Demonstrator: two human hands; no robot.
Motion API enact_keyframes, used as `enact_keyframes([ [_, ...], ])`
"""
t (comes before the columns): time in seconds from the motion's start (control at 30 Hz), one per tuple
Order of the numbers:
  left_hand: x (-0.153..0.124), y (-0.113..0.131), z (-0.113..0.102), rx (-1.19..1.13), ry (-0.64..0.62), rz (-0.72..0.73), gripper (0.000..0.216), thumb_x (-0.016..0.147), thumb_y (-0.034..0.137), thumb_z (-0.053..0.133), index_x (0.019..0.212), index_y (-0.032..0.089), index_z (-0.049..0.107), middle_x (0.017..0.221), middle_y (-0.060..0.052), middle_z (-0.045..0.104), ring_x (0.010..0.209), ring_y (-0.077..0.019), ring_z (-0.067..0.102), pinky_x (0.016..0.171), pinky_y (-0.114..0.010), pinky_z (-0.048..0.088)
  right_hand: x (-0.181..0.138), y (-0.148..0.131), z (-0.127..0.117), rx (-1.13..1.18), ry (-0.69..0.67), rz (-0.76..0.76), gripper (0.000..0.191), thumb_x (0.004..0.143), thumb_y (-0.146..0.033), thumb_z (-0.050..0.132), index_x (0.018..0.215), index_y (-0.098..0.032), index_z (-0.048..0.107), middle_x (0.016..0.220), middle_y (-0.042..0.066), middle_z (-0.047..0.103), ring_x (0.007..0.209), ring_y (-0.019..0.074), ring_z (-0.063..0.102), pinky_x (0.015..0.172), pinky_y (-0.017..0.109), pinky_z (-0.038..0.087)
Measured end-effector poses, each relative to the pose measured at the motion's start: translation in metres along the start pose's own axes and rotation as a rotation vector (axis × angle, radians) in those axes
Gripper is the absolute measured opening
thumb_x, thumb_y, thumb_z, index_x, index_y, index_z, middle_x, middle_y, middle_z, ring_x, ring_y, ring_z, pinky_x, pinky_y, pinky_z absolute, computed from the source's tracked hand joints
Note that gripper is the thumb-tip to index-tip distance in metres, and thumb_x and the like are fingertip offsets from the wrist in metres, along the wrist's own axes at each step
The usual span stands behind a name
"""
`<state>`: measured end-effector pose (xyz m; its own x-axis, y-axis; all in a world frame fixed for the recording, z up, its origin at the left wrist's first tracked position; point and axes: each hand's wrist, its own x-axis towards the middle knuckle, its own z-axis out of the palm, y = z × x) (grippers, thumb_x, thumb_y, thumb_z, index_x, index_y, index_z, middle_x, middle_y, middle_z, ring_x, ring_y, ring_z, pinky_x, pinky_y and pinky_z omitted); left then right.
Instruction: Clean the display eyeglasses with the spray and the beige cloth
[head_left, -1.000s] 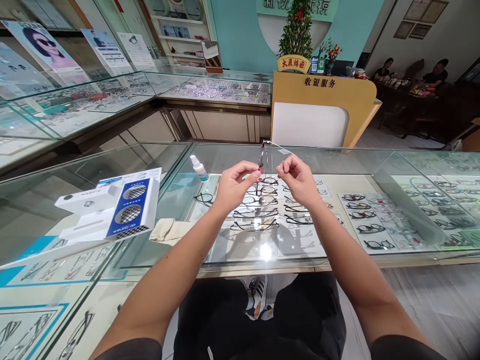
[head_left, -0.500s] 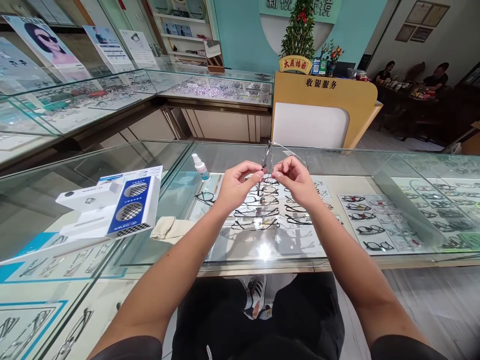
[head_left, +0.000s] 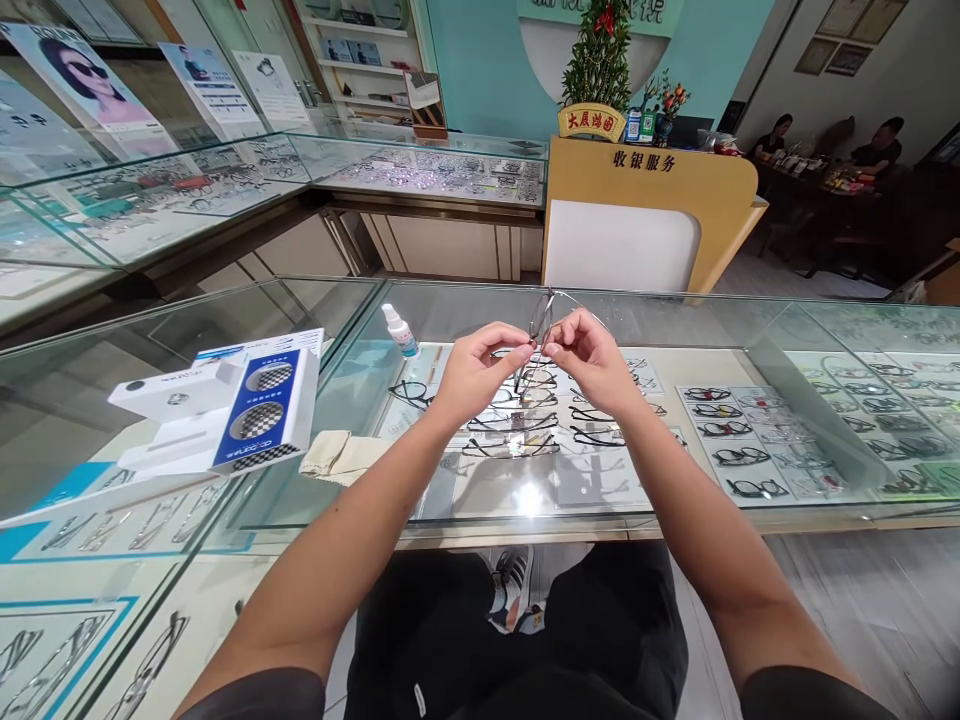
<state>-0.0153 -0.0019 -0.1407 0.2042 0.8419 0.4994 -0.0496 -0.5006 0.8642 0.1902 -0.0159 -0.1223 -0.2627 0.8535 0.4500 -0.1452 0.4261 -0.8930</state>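
Observation:
A thin metal pair of glasses (head_left: 541, 318) is held up over the glass counter (head_left: 675, 320), seen edge-on. My left hand (head_left: 474, 369) pinches it from the left with thumb and forefinger. From the right, my right hand (head_left: 590, 360) pinches the same pair, fingertips almost touching the left ones. Several dark frames (head_left: 517, 425) lie on display trays under the glass below my hands.
A small spray bottle (head_left: 399, 332) stands on the counter left of my hands. A beige cloth (head_left: 337, 455) and a blue and white box (head_left: 225, 410) lie further left. A yellow cashier desk (head_left: 649, 215) stands behind. Two people sit at a far right table (head_left: 832, 180).
My two hands have come together, the right one moving left toward the left one. The glasses have tilted slightly to the right between the fingers.

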Motion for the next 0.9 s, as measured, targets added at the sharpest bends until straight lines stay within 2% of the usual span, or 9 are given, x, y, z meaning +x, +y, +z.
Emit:
enact_keyframes([
  [0.2, -0.0017, 0.0046, -0.0006, 0.080, -0.006, 0.025, 0.028, 0.089, 0.048, 0.090, 0.094, 0.021, 0.083, 0.102, -0.008, 0.078, 0.097, -0.0206, 0.075, 0.079, -0.031, 0.065, -0.0020, -0.0026, 0.0013, -0.115, 0.017, -0.030, 0.043, 0.092, -0.046, 0.084, 0.089, -0.028, 0.046, 0.090, -0.001, 0.064, 0.088, 0.0190, 0.060, 0.084, 0.038, 0.049],
  [0.43, -0.0026, 0.0057, 0.0006, 0.091, -0.003, 0.055, 0.028, 0.090, 0.048, 0.089, 0.094, 0.021, 0.083, 0.102, -0.008, 0.078, 0.098, -0.0212, 0.076, 0.081, -0.032, 0.066, -0.0028, -0.0009, 0.0037, -0.148, 0.030, -0.038, 0.039, 0.088, -0.034, 0.082, 0.089, -0.028, 0.044, 0.091, -0.001, 0.065, 0.084, 0.0176, 0.059, 0.083, 0.038, 0.050],
  [0.6, -0.0020, 0.0006, 0.0018, 0.057, 0.062, 0.057, 0.026, 0.089, 0.047, 0.090, 0.094, 0.022, 0.084, 0.102, -0.008, 0.079, 0.099, -0.0217, 0.076, 0.085, -0.035, 0.067, -0.0016, 0.0012, 0.0047, -0.121, 0.059, -0.085, 0.037, 0.087, -0.028, 0.082, 0.088, -0.028, 0.045, 0.088, -0.002, 0.062, 0.086, 0.0176, 0.060, 0.084, 0.037, 0.051],
  [0.77, -0.0001, -0.0029, 0.0017, -0.039, 0.147, 0.036, 0.029, 0.089, 0.050, 0.090, 0.097, 0.022, 0.083, 0.104, -0.008, 0.079, 0.104, -0.0236, 0.078, 0.088, -0.037, 0.068, -0.0008, 0.0018, 0.0041, -0.087, 0.104, -0.101, 0.038, 0.091, -0.032, 0.081, 0.087, -0.029, 0.043, 0.085, -0.002, 0.061, 0.089, 0.0186, 0.060, 0.083, 0.037, 0.049],
  [0.9, 0.0002, -0.0019, 0.0036, -0.119, 0.215, 0.029, 0.031, 0.089, 0.050, 0.091, 0.098, 0.022, 0.082, 0.105, -0.007, 0.078, 0.106, -0.0240, 0.079, 0.090, -0.038, 0.069, 0.0002, 0.0052, 0.0049, -0.080, 0.157, -0.122, 0.047, 0.090, -0.046, 0.086, 0.086, -0.029, 0.043, 0.083, -0.002, 0.059, 0.090, 0.0198, 0.060, 0.083, 0.038, 0.048],
])
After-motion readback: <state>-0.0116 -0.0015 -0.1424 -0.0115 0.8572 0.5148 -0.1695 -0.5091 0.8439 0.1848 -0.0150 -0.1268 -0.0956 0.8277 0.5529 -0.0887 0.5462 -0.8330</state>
